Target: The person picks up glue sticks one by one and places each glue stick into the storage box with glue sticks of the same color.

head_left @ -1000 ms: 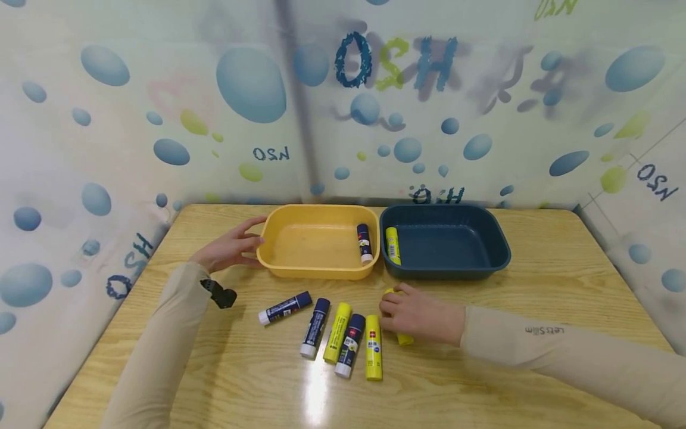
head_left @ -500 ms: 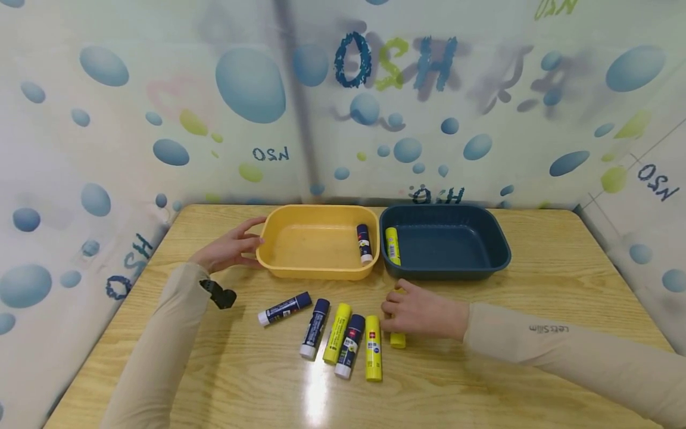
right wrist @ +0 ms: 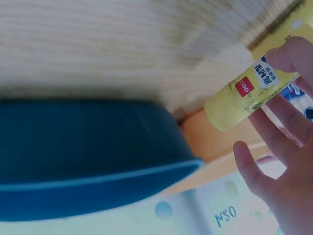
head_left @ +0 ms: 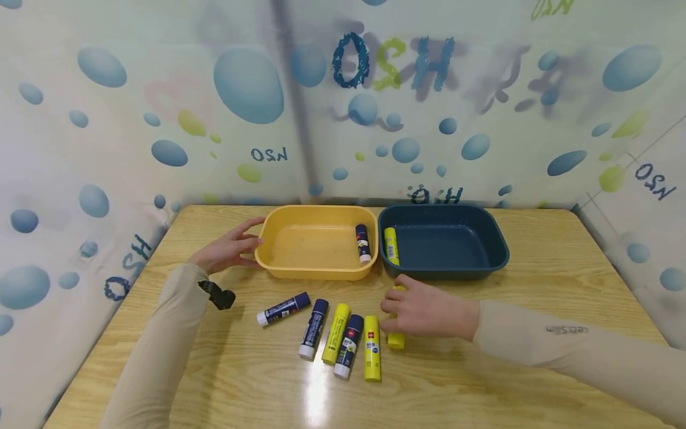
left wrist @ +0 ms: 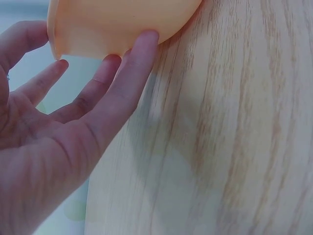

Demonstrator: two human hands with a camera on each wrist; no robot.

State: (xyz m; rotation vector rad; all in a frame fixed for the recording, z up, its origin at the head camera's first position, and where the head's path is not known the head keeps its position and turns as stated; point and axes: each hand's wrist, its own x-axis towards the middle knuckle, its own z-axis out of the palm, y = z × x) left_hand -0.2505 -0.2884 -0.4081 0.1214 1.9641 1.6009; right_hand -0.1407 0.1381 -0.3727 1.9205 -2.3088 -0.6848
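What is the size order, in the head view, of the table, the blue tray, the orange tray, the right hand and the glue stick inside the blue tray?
1. Table
2. Blue tray and orange tray: too alike to rank
3. Right hand
4. Glue stick

From the head, the right hand point(head_left: 426, 308) covers the middle of a yellow glue stick point(head_left: 396, 341), and the labels point(head_left: 371, 344) have words too tiny to read. The left wrist view cuts off the orange box point(left wrist: 117, 24); the right one, the blue box point(right wrist: 88, 142).
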